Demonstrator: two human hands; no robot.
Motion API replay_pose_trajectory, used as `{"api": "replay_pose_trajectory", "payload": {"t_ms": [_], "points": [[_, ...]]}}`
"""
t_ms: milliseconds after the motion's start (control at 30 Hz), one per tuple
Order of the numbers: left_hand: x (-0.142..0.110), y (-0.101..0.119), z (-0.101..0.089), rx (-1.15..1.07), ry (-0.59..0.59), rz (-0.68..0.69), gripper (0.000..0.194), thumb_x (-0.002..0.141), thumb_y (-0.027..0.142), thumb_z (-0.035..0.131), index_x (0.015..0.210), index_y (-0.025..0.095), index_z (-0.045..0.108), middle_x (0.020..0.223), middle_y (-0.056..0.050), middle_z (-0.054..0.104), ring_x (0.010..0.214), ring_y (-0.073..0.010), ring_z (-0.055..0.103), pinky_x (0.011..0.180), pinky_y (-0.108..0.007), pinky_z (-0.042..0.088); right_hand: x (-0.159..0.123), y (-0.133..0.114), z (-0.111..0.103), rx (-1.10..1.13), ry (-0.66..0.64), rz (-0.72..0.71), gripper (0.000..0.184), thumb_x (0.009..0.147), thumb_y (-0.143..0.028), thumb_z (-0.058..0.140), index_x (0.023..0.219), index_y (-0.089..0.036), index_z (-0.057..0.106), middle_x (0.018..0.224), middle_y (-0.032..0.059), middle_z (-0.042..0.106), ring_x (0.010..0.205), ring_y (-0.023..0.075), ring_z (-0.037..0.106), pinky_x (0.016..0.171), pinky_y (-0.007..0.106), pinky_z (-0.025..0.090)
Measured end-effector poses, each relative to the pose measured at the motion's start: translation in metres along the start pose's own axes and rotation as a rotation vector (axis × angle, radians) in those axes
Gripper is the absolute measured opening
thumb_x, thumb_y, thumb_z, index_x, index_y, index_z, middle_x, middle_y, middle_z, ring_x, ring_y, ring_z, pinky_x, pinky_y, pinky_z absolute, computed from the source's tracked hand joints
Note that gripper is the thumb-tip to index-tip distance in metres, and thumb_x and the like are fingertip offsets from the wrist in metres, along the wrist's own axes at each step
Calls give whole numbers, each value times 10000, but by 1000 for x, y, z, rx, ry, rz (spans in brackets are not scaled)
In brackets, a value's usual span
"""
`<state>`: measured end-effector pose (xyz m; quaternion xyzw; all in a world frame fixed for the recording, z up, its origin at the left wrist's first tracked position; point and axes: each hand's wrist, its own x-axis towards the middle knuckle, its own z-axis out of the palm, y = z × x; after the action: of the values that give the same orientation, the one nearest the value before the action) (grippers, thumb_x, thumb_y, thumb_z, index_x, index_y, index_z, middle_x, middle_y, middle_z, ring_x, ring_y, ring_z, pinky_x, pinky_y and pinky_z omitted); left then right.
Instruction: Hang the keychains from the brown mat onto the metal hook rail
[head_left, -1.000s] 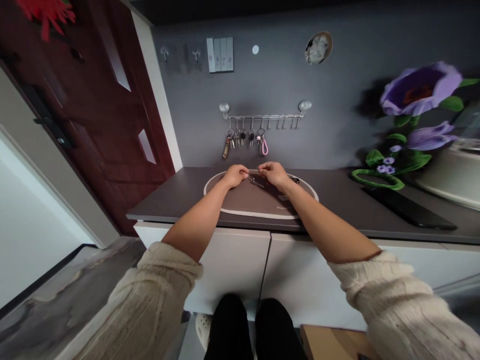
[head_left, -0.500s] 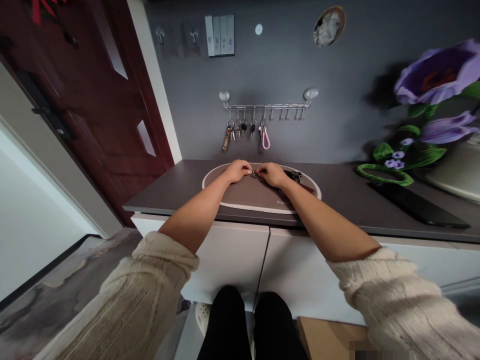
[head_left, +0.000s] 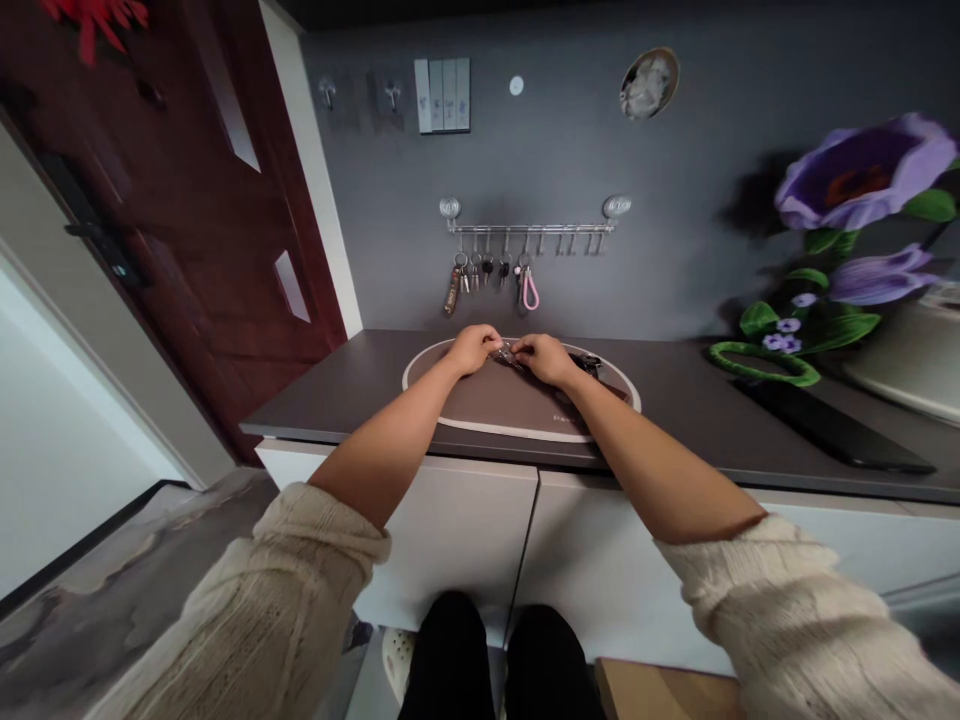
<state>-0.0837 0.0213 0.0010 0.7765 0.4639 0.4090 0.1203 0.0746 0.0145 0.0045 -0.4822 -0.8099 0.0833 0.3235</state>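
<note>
My left hand (head_left: 472, 351) and my right hand (head_left: 546, 360) meet over the brown oval mat (head_left: 495, 405) with a pale rim. Between my fingertips is a small bunch of silvery metal keys (head_left: 509, 357), pinched from both sides; the fingers hide part of it. Black items (head_left: 587, 364), perhaps more keys, lie on the mat just beyond my right hand, partly covered by it. On the wall above, a clear hook rail (head_left: 536, 230) carries several key sets, among them one with a pink loop (head_left: 530, 290) and one with a brown tag (head_left: 451, 292).
The mat rests on a dark countertop (head_left: 315, 392) above white cabinet doors (head_left: 442, 530). To the right are a black phone-like slab (head_left: 840, 430), a green ring (head_left: 765, 373) and purple flowers (head_left: 870, 180). A dark red door (head_left: 247, 230) stands at the left.
The view has tilted up slightly, so the counter and rail sit lower. Both hands stay at nearly the same place on the mat, and more of the silvery keys shows between them.
</note>
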Motion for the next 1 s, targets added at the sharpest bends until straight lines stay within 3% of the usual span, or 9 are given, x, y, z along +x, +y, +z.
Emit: {"api": "replay_pose_trajectory", "payload": {"t_ms": [167,600,800,1000], "points": [[0,6,-1,-149,50,-97,99,703,182,514,681,115,584,637,-7,568,592,-94,468,614,-226,366,1,0,0,90,7,3,156,680,-109,538,779,-166,644,766,19,649,687,115,559,686,226,406],[0,17,0,-538,151,-301,114,707,208,523,746,119,582,656,-7,576,568,-75,472,559,-206,354,4,-8,2,767,52,106,199,656,-154,576,854,-141,594,757,25,630,664,93,548,692,235,422],[1,15,1,-636,178,-306,168,662,283,583,743,138,608,696,-26,594,596,-92,495,512,-200,345,5,-6,1,802,115,37,208,639,-299,612,782,-150,629,777,28,635,683,105,539,710,260,413],[3,11,6,-765,159,-310,237,603,334,638,747,147,622,700,-31,594,590,-83,498,488,-184,325,6,-4,1,806,192,15,234,608,-331,635,742,-140,644,766,45,644,688,126,549,721,280,405]]}}
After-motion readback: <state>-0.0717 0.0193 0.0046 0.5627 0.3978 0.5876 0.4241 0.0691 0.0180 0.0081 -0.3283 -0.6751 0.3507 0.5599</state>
